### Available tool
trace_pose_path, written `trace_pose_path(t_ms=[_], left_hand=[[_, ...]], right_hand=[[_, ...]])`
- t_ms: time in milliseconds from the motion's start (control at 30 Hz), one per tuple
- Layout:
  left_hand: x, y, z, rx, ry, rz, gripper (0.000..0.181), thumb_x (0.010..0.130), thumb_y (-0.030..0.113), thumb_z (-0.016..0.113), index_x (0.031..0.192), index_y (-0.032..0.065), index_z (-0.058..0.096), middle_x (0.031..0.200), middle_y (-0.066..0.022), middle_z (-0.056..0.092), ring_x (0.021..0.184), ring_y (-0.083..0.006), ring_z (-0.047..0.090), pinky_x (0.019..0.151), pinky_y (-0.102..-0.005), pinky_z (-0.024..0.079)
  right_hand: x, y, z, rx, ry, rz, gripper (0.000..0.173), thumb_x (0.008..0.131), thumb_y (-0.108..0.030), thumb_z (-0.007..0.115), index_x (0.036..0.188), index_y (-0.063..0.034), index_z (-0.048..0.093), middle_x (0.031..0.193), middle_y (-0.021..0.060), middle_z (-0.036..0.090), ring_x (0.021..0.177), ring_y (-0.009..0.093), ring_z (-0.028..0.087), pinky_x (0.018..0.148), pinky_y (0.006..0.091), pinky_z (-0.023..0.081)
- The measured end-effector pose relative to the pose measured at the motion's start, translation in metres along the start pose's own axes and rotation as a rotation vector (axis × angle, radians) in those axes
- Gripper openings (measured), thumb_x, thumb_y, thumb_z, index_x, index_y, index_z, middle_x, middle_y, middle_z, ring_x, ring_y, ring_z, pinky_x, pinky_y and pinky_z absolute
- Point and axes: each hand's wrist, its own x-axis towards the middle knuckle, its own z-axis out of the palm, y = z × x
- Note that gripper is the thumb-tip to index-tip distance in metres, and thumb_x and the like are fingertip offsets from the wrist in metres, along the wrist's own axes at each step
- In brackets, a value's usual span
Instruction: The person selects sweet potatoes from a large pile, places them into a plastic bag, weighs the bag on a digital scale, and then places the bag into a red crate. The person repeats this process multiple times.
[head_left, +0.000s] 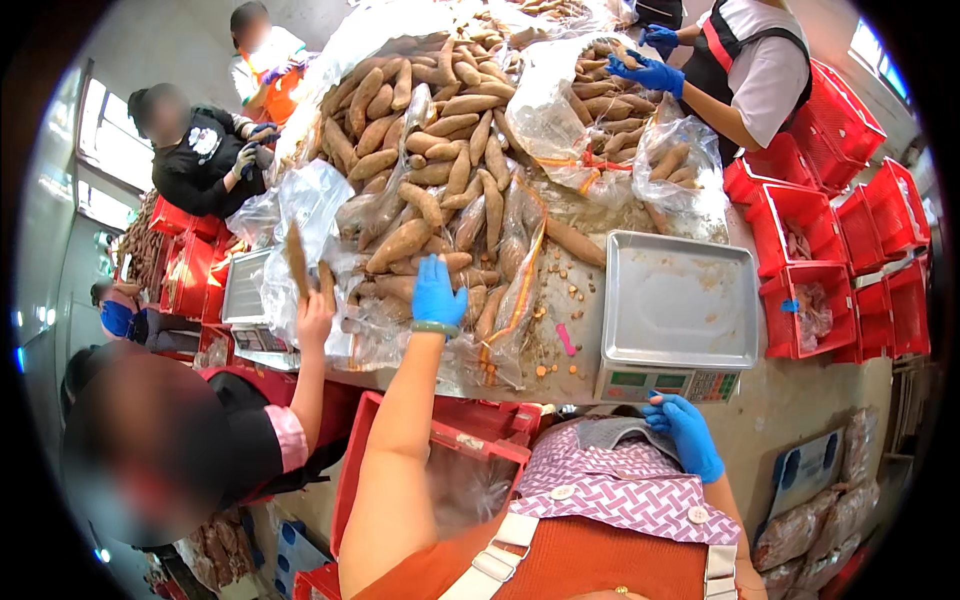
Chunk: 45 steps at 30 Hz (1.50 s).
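My left hand (439, 296), in a blue glove with a green bangle at the wrist, reaches over the table. Its fingers are stretched out and touch brown sweet potatoes (401, 245) heaped in clear plastic bags. Low in front of my body is my gloved right hand (684, 435), fingers bent, close to the front of a digital scale (679, 300). Whether something small sits at its fingertips is unclear. The scale's metal pan carries dirt smears. Between the heap and the scale lie small cut root pieces (572, 290) and a pink strip (565, 340).
At left a co-worker's hand (313, 319) holds up a sweet potato (296, 259). Across the table, a person in blue gloves (651, 75) handles roots by an open sack (547, 97). Red crates (795, 225) stand at right; another red crate (480, 450) is below the table edge.
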Motion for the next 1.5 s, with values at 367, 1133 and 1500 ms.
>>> trace_pose_path(t_ms=[367, 1133, 1500], left_hand=[[0.091, -0.062, -0.017, 0.203, -0.199, -0.357, 0.079, 0.058, 0.033, 0.070, 0.126, 0.0106, 0.036, 0.119, -0.0138, 0.044, 0.109, -0.0315, 0.044, 0.089, -0.0410, 0.039], [-0.125, 0.084, -0.047, -2.979, -0.126, -0.606, 0.066, 0.079, 0.047, 0.054, 0.126, 0.0044, 0.037, 0.125, -0.0144, 0.044, 0.113, -0.0310, 0.043, 0.098, -0.0447, 0.033], [-0.158, 0.095, -0.057, -2.945, 0.039, -0.682, 0.068, 0.076, 0.047, 0.058, 0.127, 0.0078, 0.036, 0.123, -0.0122, 0.044, 0.111, -0.0274, 0.043, 0.095, -0.0399, 0.036]], right_hand=[[-0.025, 0.015, 0.002, 0.022, 0.144, 0.037, 0.024, 0.089, -0.016, 0.045, 0.103, 0.0004, 0.054, 0.095, 0.0097, 0.060, 0.080, 0.011, 0.055, 0.074, 0.0227, 0.044], [0.149, 0.036, 0.138, -1.735, 0.000, -0.323, 0.015, 0.074, -0.010, 0.058, 0.085, 0.0006, 0.057, 0.082, 0.0165, 0.059, 0.071, 0.030, 0.062, 0.060, 0.0354, 0.050], [0.192, 0.061, 0.133, -1.934, 0.104, -0.357, 0.021, 0.076, -0.006, 0.055, 0.095, -0.0017, 0.048, 0.082, 0.0143, 0.058, 0.065, 0.026, 0.063, 0.050, 0.0342, 0.051]])
